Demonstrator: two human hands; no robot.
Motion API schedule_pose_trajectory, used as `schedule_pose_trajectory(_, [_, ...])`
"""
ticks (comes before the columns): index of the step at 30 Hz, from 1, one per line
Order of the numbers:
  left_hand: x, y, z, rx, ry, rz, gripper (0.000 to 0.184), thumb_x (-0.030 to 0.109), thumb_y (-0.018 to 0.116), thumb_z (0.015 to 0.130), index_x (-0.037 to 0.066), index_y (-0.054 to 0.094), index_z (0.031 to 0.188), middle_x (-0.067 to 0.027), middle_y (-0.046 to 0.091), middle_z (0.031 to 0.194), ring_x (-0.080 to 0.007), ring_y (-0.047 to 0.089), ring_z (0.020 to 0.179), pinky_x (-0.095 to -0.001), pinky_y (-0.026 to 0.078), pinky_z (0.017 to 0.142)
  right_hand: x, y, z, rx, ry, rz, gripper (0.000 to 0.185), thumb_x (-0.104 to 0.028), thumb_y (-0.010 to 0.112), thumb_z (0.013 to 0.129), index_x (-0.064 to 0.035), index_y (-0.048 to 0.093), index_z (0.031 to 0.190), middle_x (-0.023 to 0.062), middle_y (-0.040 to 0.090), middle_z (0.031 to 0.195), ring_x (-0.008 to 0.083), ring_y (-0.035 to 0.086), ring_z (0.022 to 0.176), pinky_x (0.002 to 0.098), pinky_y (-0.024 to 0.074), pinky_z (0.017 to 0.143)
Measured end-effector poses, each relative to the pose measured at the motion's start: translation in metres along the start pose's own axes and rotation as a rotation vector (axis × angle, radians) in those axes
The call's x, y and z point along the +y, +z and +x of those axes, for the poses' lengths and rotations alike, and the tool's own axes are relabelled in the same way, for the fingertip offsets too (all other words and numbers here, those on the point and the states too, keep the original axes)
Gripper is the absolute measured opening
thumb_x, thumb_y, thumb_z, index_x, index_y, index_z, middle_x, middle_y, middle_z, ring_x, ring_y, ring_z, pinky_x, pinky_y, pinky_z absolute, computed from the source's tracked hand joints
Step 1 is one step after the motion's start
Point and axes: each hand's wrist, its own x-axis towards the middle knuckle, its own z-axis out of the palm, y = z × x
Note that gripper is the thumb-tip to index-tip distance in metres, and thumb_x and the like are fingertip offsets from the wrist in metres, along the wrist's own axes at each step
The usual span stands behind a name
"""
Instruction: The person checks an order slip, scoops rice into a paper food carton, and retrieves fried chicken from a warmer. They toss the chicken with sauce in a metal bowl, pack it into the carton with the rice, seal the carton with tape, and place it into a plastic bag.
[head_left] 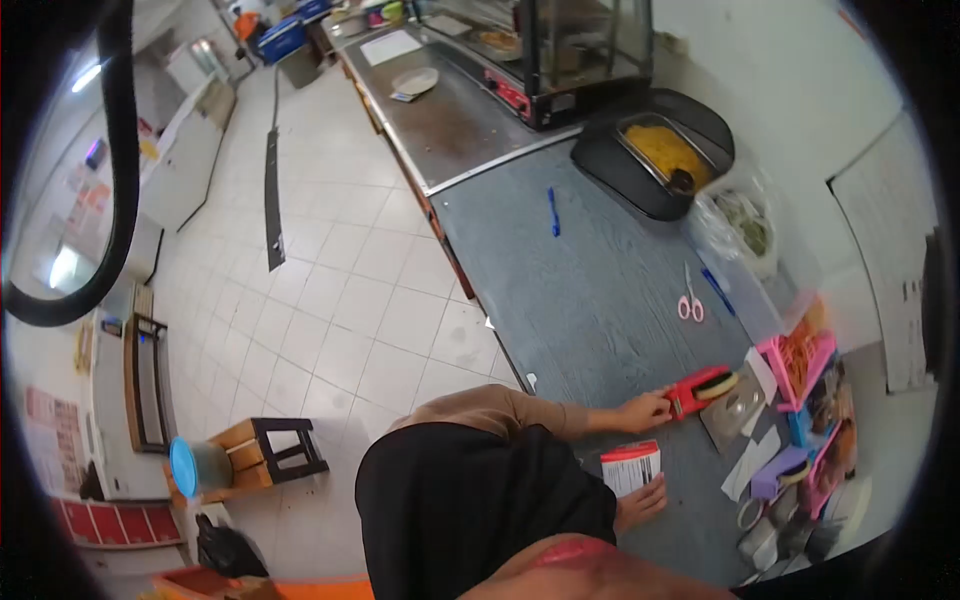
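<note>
My left hand (645, 412), reaching out from a beige sleeve, is closed on the end of a red tape dispenser (690, 394) with a roll of tape in it. Nearer to me, my right hand (642, 502) grips a small box (632, 468) with a red edge and a white printed label. Box and dispenser are apart, both over the grey table (540, 290). Just past the dispenser lies a clear plastic piece (735, 412) beside white paper strips (752, 462).
Pink-handled scissors (690, 305) and blue pens (553, 212) lie on the table. Pink baskets (800, 365) line the wall side. Farther along are a black tray (640, 195), a plastic bag (740, 220) and a glass display cabinet (580, 60). A wooden stool (240, 460) stands behind me.
</note>
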Motion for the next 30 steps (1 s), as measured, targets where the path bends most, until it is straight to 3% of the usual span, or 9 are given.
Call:
schedule_pose_trajectory(1, [0.000, -0.001, 0.001, 0.017, 0.000, 0.007, 0.011, 0.009, 0.052, 0.075, 0.000, 0.051, 0.070, -0.0114, 0.055, 0.083, -0.0178, 0.053, 0.069, -0.0328, 0.041, 0.070, 0.000, -0.003, 0.000, 0.021, 0.031, -0.063, 0.034, -0.018, 0.037, 0.081, -0.0033, 0.043, 0.111, 0.0127, 0.044, 0.107, 0.0313, 0.043, 0.092, 0.0393, 0.0378, 0.078])
schedule_pose_trajectory(5, [-0.003, -0.025, 0.004, -0.091, -0.309, -0.005, 0.014, 0.012, 0.047, 0.078, -0.002, 0.050, 0.077, -0.0122, 0.054, 0.078, -0.0210, 0.053, 0.070, -0.0324, 0.041, 0.067, 0.008, -0.007, 0.002, -0.038, -0.044, -0.033, 0.034, -0.020, 0.036, 0.082, -0.0025, 0.042, 0.111, 0.0130, 0.044, 0.107, 0.0315, 0.042, 0.092, 0.0395, 0.0379, 0.077])
schedule_pose_trajectory(10, [-0.019, -0.056, 0.032, -0.625, -0.199, -0.258, 0.021, 0.017, 0.045, 0.080, -0.001, 0.054, 0.085, -0.0116, 0.056, 0.080, -0.0190, 0.052, 0.075, -0.0308, 0.040, 0.070, 0.029, 0.000, 0.003, -0.142, -0.151, 0.335, 0.077, -0.051, 0.059, 0.060, 0.0002, 0.036, 0.113, 0.0189, 0.041, 0.109, 0.0392, 0.041, 0.094, 0.0458, 0.0369, 0.074])
schedule_pose_trajectory(11, [-0.017, -0.062, 0.039, -0.702, 0.148, -0.221, 0.022, 0.017, 0.043, 0.081, 0.000, 0.056, 0.085, -0.0112, 0.057, 0.085, -0.0169, 0.051, 0.078, -0.0304, 0.040, 0.073, 0.012, -0.015, 0.025, -0.078, -0.134, 0.425, 0.056, -0.031, 0.060, 0.064, -0.0012, 0.041, 0.107, 0.0186, 0.048, 0.100, 0.0357, 0.047, 0.088, 0.0442, 0.0372, 0.073])
schedule_pose_trajectory(14, [0.057, -0.073, 0.069, -1.131, -0.398, -0.338, 0.024, 0.021, 0.041, 0.083, 0.002, 0.054, 0.090, -0.0028, 0.055, 0.082, -0.0104, 0.049, 0.080, -0.0252, 0.039, 0.073, -0.007, -0.046, 0.065, -0.309, -0.017, 0.764, 0.041, -0.017, 0.061, 0.063, -0.0026, 0.047, 0.099, 0.0148, 0.052, 0.096, 0.0317, 0.050, 0.088, 0.0387, 0.0390, 0.074])
schedule_pose_trajectory(16, [0.062, -0.055, 0.083, -1.442, -0.118, -0.435, 0.022, 0.021, 0.045, 0.082, 0.001, 0.053, 0.084, -0.0015, 0.051, 0.074, -0.0062, 0.042, 0.070, -0.0261, 0.037, 0.062, 0.037, -0.004, 0.001, -0.236, -0.094, 0.468, 0.071, -0.027, 0.069, 0.052, -0.0018, 0.037, 0.110, 0.0146, 0.041, 0.113, 0.0316, 0.040, 0.102, 0.0419, 0.0318, 0.085])
schedule_pose_trajectory(21, [0.081, -0.024, 0.083, -1.750, -0.037, -0.011, 0.029, 0.028, 0.052, 0.078, -0.001, 0.053, 0.077, -0.0057, 0.050, 0.062, -0.0119, 0.044, 0.058, -0.0277, 0.036, 0.054, 0.028, -0.006, -0.005, -0.189, -0.090, 0.305, 0.051, -0.010, 0.056, 0.062, 0.0014, 0.034, 0.106, 0.0168, 0.042, 0.108, 0.0333, 0.040, 0.101, 0.0454, 0.0324, 0.082])
schedule_pose_trajectory(28, [0.048, -0.016, 0.071, -1.705, 0.031, 0.293, 0.035, 0.035, 0.060, 0.070, 0.002, 0.048, 0.067, -0.0049, 0.049, 0.059, -0.0144, 0.046, 0.057, -0.0279, 0.037, 0.052, 0.020, -0.016, -0.006, -0.192, -0.130, 0.159, 0.042, -0.011, 0.052, 0.065, -0.0075, 0.043, 0.106, 0.0085, 0.044, 0.106, 0.0272, 0.041, 0.100, 0.0425, 0.0352, 0.079])
schedule_pose_trajectory(30, [0.034, -0.027, 0.063, -1.472, -0.042, -0.049, 0.030, 0.028, 0.061, 0.071, 0.004, 0.045, 0.067, -0.0044, 0.049, 0.061, -0.0137, 0.046, 0.057, -0.0272, 0.037, 0.052, 0.020, -0.020, -0.004, -0.229, -0.123, 0.111, 0.042, -0.012, 0.052, 0.065, -0.0104, 0.045, 0.106, 0.0069, 0.044, 0.106, 0.0262, 0.041, 0.099, 0.0420, 0.0352, 0.079])
